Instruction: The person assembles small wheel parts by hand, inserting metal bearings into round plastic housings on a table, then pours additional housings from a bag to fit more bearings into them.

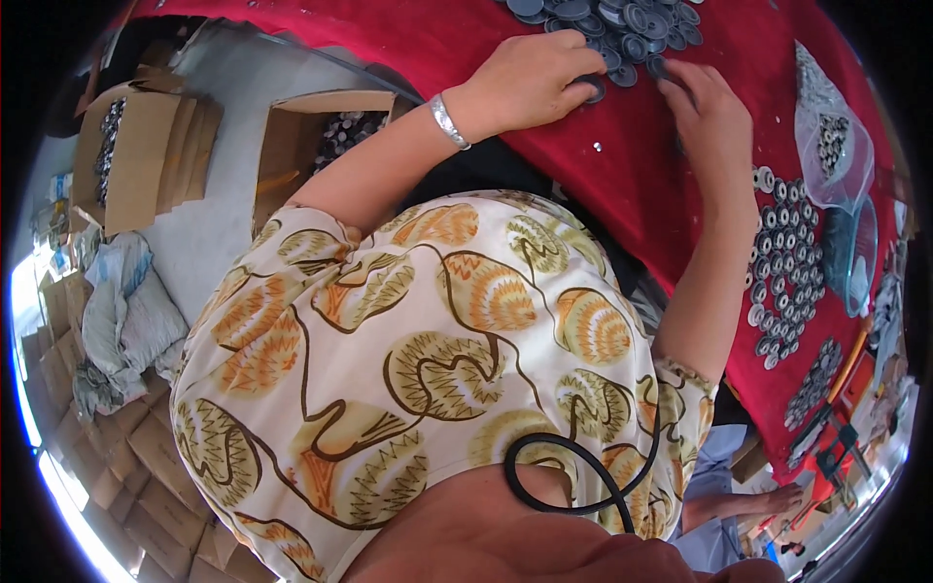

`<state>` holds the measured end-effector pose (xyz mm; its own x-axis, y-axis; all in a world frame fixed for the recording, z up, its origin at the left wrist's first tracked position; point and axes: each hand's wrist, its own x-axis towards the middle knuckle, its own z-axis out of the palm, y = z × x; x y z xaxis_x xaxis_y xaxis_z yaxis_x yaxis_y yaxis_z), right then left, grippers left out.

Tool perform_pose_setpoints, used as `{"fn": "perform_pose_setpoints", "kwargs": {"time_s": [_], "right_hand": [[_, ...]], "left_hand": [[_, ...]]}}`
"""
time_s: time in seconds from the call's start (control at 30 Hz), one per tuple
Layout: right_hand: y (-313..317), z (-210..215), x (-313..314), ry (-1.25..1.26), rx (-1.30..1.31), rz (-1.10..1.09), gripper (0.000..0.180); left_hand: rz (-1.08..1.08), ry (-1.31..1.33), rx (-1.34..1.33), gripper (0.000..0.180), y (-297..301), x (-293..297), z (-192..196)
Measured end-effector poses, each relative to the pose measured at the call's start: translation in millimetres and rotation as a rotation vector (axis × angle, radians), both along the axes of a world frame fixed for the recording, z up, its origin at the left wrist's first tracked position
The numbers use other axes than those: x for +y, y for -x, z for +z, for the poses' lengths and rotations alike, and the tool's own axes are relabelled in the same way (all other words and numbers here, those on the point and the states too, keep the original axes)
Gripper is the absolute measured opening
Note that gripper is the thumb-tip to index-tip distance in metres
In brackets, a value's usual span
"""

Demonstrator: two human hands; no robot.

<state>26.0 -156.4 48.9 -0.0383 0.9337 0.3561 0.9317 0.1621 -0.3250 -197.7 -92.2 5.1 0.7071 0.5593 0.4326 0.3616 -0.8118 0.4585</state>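
A heap of dark grey round caps [637,21] lies on the red cloth at the far side of the table. Between the thumb and fingers of my left hand [535,80] is one dark grey cap [591,88], close to the heap's near edge. A silver bracelet [449,121] circles my left wrist. My right hand [714,112] is at the heap's right side, its fingertips closed on another dark cap [657,66]; its thumb is partly hidden. A tiny shiny piece [598,147] sits on the cloth between my arms.
Rows of metal-ringed round parts [782,262] cover the red cloth [695,257] at right. Beyond them are a clear plastic bag [836,136] of small parts and a blue clear container [851,248]. Open cardboard boxes [146,160] and a white sack [131,306] stand on the floor at left.
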Motion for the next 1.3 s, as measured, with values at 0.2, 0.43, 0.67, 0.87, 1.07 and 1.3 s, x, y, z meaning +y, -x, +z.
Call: {"fn": "perform_pose_setpoints", "kwargs": {"time_s": [0.2,0.43,0.67,0.87,1.07,1.3], "right_hand": [[16.1,-11.4,6.4,0.011,-0.067,0.163,0.018],[11.8,-2.2,-4.8,0.081,-0.141,0.09,0.02],[40.4,-4.4,-8.7,0.154,-0.087,0.087,0.037],[43.5,0.5,-3.8,0.195,-0.066,0.066,0.034],[79.5,-1.0,-7.6,0.165,-0.268,-0.05,0.035],[76.4,-14.8,-17.4,0.089,-0.047,-0.01,0.022]], "left_hand": [[0.07,0.012,-0.265,0.015,15.4,13.0,4.1],[0.038,0.196,-0.18,0.017,17.3,11.3,16.5],[-0.076,0.2,0.195,0.034,-0.9,0.2,24.9],[0.2,0.101,-0.052,0.027,20.3,20.5,8.5],[0.309,-0.007,0.138,0.028,-0.5,29.1,-2.2],[0.281,0.008,-0.165,0.02,-0.1,34.7,-12.8]]}}
